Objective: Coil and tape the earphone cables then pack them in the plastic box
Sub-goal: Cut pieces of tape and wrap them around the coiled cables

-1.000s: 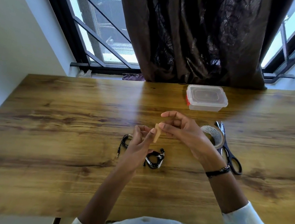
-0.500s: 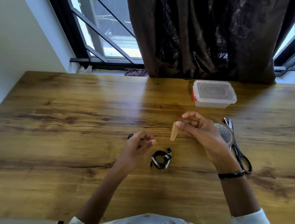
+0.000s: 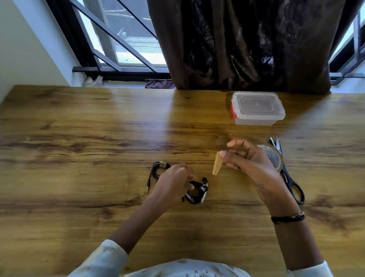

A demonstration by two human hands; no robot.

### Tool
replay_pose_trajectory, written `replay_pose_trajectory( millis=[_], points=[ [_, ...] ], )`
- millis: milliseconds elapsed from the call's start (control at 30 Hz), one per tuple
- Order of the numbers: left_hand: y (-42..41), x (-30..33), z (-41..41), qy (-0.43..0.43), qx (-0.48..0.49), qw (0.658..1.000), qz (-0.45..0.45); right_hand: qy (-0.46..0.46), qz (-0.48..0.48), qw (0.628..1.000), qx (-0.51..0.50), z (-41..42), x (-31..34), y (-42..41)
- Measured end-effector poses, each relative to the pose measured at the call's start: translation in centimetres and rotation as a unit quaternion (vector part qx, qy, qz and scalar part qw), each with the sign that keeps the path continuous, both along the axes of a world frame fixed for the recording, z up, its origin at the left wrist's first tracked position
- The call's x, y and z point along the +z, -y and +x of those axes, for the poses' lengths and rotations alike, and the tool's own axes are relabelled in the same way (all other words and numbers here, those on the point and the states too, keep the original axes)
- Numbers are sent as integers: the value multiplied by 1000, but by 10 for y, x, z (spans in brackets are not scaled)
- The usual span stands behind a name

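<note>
Two black earphone cables lie coiled on the wooden table (image 3: pixel 67 142). One coil (image 3: pixel 157 171) sits just left of my left hand. The other coil (image 3: pixel 198 193) lies at the fingertips of my left hand (image 3: pixel 171 185), whose curled fingers take hold of its left edge. Above the table, my right hand (image 3: pixel 251 165) pinches a short strip of brown tape (image 3: pixel 216 166) that hangs down from thumb and forefinger. The clear plastic box (image 3: pixel 257 108), lid on and with a red clasp, stands at the table's far side.
A roll of tape (image 3: pixel 272 156) lies behind my right hand, on black-handled scissors (image 3: pixel 293 188). A dark curtain and a barred window stand beyond the far edge of the table.
My left hand has let go of the tape strip and dropped to the right-hand coil. My right hand keeps the strip and has drifted slightly right.
</note>
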State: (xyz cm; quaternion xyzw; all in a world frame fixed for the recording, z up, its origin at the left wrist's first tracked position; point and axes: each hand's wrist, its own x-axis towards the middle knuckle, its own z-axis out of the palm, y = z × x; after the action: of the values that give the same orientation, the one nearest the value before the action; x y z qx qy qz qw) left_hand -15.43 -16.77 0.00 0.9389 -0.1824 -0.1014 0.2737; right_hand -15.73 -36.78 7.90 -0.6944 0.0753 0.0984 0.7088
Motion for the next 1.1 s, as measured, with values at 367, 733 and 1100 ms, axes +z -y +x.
replay_pose_trajectory(
  millis=[367,733,1100],
  points=[
    [5,-10,-8,49,14,998,27,5,-2,1000,8,-1,5,-3],
    [-6,44,-1,-72,49,978,-188,156,-96,982,-45,-2,7,-10],
    [-13,131,-14,75,41,960,-265,348,-220,911,-12,2,39,-38]
  ],
)
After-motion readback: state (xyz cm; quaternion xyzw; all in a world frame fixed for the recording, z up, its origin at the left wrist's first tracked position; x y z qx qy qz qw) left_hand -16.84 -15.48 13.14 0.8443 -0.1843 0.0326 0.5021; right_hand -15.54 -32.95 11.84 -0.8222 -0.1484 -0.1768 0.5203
